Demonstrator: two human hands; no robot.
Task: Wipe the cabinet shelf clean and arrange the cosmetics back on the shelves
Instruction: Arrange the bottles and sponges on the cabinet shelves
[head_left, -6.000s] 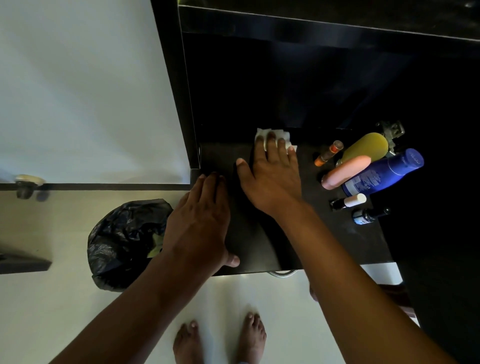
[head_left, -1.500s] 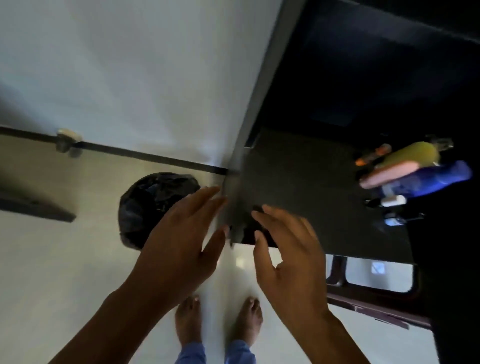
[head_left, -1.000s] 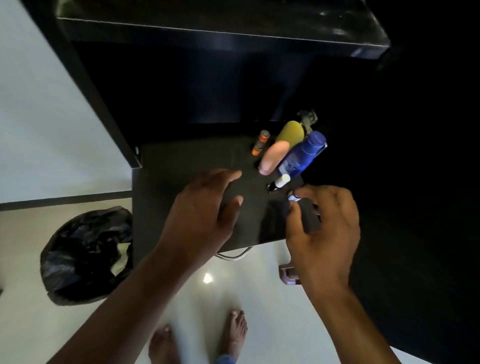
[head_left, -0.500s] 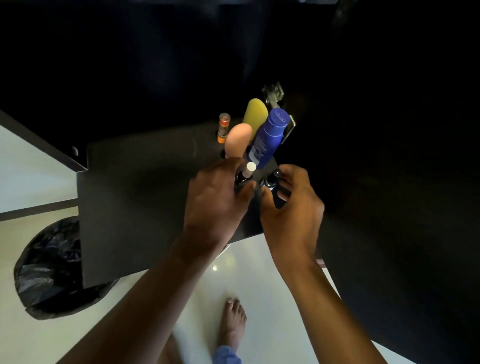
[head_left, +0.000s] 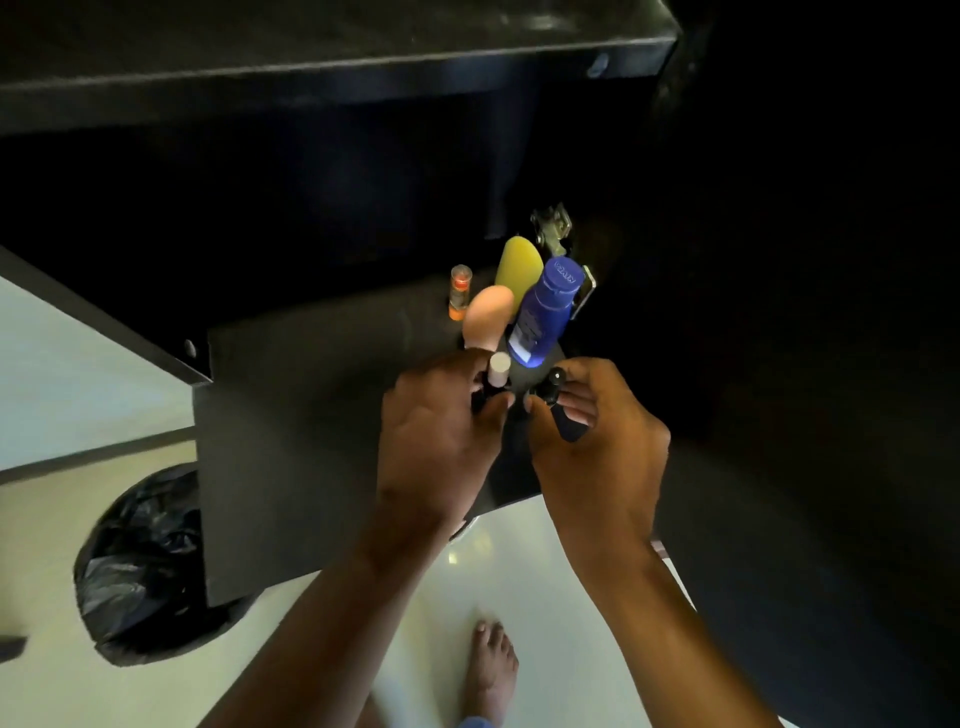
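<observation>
On the dark cabinet shelf (head_left: 322, 415) stands a cluster of cosmetics at the right: a blue bottle (head_left: 545, 312), a peach tube (head_left: 485, 317), a yellow tube (head_left: 517, 262) and a small orange-banded stick (head_left: 460, 291). My left hand (head_left: 439, 436) pinches a small dark vial with a white cap (head_left: 500, 370). My right hand (head_left: 597, 441) grips a small dark bottle with a black cap (head_left: 558, 400). Both hands are side by side just in front of the cluster.
A black rubbish bag (head_left: 140, 566) sits on the pale floor left of the shelf. A darker upper shelf (head_left: 332, 67) overhangs above. A metal hinge (head_left: 553, 226) shows behind the bottles. The cabinet's right side is dark. My bare foot (head_left: 491, 665) is below.
The wiping tissue is gone from the shelf. Both hands moved right to the cosmetics and each took hold of a small vial; since half a second ago they hold them slightly raised.
</observation>
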